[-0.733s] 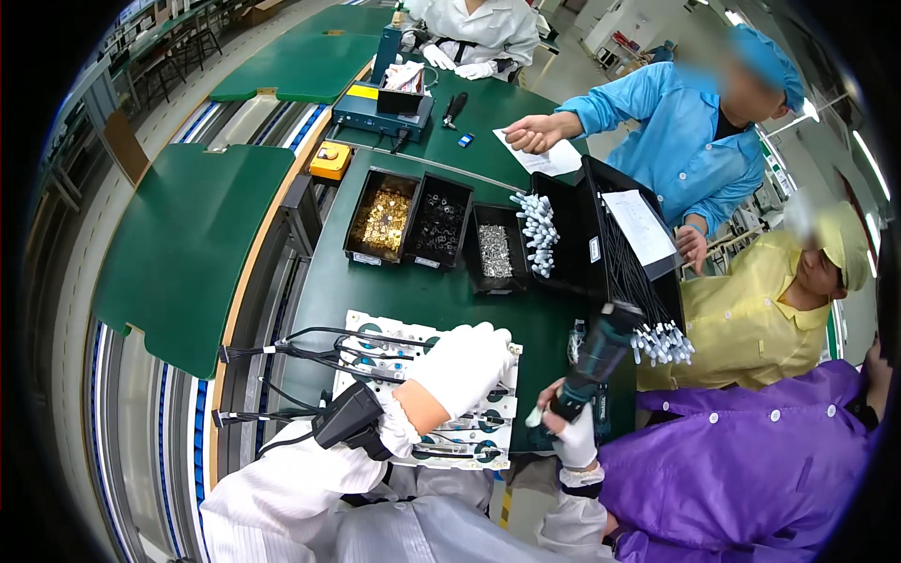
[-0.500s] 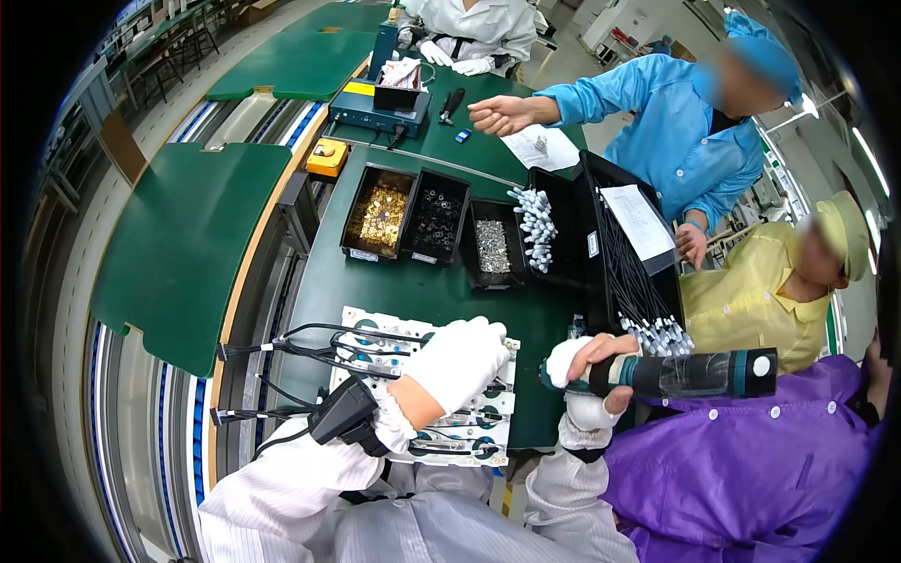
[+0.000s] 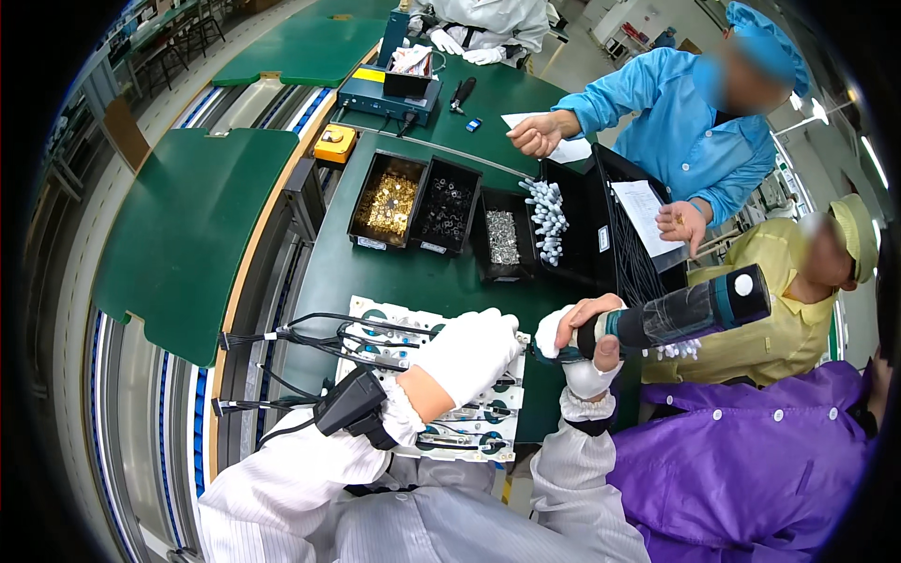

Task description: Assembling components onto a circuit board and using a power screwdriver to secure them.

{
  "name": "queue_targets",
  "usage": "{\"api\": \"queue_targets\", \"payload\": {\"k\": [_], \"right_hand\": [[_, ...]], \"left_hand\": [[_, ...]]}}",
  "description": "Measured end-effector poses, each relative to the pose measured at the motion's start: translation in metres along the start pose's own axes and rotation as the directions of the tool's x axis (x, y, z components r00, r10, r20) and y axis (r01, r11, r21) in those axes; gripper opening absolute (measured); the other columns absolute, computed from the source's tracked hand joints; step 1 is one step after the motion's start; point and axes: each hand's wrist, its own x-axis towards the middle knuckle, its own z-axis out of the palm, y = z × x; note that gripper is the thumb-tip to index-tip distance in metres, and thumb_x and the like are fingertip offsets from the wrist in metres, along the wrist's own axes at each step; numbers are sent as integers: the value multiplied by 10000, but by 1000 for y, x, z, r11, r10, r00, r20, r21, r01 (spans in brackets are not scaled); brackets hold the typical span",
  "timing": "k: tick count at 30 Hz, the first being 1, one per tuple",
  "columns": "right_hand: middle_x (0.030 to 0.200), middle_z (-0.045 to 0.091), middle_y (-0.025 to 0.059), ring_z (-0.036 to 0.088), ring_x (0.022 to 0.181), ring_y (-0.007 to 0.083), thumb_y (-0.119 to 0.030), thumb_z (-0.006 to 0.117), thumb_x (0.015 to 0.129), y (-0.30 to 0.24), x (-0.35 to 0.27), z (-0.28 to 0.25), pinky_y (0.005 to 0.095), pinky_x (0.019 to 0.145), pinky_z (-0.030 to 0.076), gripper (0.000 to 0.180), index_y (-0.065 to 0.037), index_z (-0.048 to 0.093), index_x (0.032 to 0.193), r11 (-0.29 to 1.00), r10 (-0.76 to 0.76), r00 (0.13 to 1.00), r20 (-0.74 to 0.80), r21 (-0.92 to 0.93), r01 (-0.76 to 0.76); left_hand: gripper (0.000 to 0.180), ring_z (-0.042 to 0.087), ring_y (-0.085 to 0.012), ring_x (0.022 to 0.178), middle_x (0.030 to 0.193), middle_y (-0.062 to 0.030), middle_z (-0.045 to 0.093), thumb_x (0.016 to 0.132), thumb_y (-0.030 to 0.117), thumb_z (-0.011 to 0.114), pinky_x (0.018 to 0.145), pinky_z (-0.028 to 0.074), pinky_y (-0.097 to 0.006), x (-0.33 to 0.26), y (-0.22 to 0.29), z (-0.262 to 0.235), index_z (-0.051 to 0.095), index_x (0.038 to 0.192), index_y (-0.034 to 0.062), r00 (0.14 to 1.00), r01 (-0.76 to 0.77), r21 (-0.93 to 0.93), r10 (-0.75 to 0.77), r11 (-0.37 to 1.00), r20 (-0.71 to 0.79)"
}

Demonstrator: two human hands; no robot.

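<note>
Indoors, at a green tabletop [image 3: 328, 277], a worker's white-gloved left hand [image 3: 465, 361] rests over a flat white rectangular panel [image 3: 511, 432] strung with black cables [image 3: 249, 340]; whether its fingers pinch anything cannot be told. The partly gloved right hand [image 3: 589, 373] wraps its fingers around a black-and-teal cylindrical power tool [image 3: 690, 313] just right of the panel. A black bin [image 3: 364, 205] of gold-coloured metal parts [image 3: 389, 202] stands beyond.
</note>
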Motion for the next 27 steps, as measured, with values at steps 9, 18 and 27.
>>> {"api": "queue_targets", "payload": {"k": [9, 18, 27], "right_hand": [[774, 606, 133, 596, 654, 201, -424, 605, 1024, -8, -4, 18, 318, 627, 528, 435, -6, 486, 1028, 967, -48, 976, -211, -256, -8], [750, 618, 126, 608, 612, 201, -557, 695, 943, -24, -40, 15, 339, 612, 562, 592, -8, 491, 1031, 998, -42, 998, -44, -52, 40], [732, 612, 125, 598, 590, 189, -554, 698, 942, -19, -38, 12, 336, 591, 556, 589, -10, 492, 1032, 999, -47, 999, -24, -7, 46]], "left_hand": [[124, 642, -326, 882, 904, -127, 636, 870, 186, 675, 753, 524, -441, 4, 3, 1, 704, 892, 68, 992, 96, -7, -95, 995, 82], [98, 673, -362, 814, 825, -183, 677, 773, 69, 623, 774, 527, -430, -4, 11, -1, 700, 772, 8, 992, -100, -120, 109, 988, 68], [84, 671, -355, 844, 845, -183, 668, 770, 65, 632, 770, 528, -429, -2, 11, -3, 694, 787, 10, 991, -54, -143, 71, 988, 113]]}}
